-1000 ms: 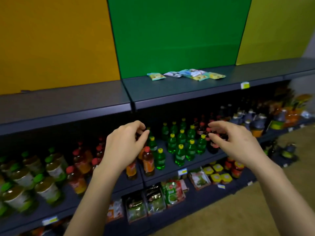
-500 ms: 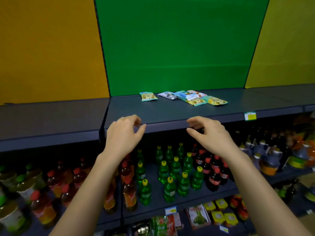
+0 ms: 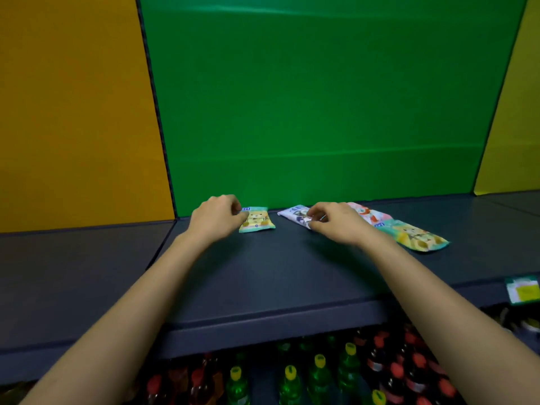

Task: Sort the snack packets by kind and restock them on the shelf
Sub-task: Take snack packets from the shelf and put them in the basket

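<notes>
Far left, an orange wall panel [image 3: 73,112] stands behind the dark grey shelf [image 3: 263,276]. Here's the left hand [image 3: 216,219], stretched out over the shelf top, fingers curled in and pinching the upper left corner of a small teal packet with a yellow cartoon figure [image 3: 258,223]. That packet lies flat on the shelf, on its own, just in front of the green panel [image 3: 321,97].

Across a short gap, a white-and-purple packet [image 3: 293,214] lies flat at an angle. The right hand [image 3: 340,225] is on it, thumb and fingertips closed in a tight pinch on its near end.

Tucked behind that hand is a white-and-pink packet [image 3: 370,214], and overlapping its right end is a longer teal-and-yellow packet [image 3: 418,237], both flat on the shelf and untouched.

At the right edge, a green-and-yellow price tag [image 3: 523,289] sits on the shelf's front lip, with a yellow panel [image 3: 514,127] above it.

Down below the shelf are green bottles with yellow caps [image 3: 290,384], and to their right dark bottles with red caps [image 3: 415,374].
</notes>
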A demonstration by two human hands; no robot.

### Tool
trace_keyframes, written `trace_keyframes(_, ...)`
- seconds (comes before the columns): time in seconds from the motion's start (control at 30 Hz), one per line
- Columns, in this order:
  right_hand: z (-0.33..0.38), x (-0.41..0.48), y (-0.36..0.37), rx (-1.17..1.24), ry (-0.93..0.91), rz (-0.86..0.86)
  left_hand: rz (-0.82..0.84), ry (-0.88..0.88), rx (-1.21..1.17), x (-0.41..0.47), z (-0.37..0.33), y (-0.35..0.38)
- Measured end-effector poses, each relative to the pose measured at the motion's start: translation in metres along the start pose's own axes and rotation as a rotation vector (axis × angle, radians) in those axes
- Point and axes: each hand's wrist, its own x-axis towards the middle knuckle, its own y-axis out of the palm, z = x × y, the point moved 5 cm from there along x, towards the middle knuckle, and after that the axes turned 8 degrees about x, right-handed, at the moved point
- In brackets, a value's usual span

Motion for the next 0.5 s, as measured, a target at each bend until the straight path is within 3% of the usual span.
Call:
trace_keyframes(0.27, -0.035, 0.098, 0.007, -0.107, 0.065, 0.049, 0.178, -0.198, 0.005, 0.078, -0.008, 0.057)
trace_keyframes(0.5, -0.058, 0.138, 0.026, -0.305, 0.209, 0.260, 0.292, -0.407, -0.135, 0.097, -0.012, 0.092)
